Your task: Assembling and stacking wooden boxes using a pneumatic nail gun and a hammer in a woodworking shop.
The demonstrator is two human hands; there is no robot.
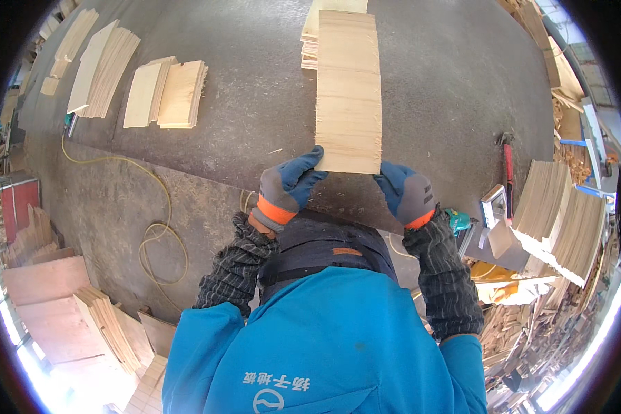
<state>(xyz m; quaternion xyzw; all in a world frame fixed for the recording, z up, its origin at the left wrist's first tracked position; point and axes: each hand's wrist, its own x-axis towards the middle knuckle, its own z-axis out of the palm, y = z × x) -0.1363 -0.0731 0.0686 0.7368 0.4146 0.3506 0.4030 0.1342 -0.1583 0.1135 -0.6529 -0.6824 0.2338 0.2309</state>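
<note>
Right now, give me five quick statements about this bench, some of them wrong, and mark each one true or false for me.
1. The left hand and right hand hold the board by its near corners. True.
2. Both hands are bare. False: both are gloved.
3. The hammer has a red handle. True.
4. The hammer lies left of the board. False: it lies to the right of it.
5. The yellow hose lies to the left of the left hand. True.
</note>
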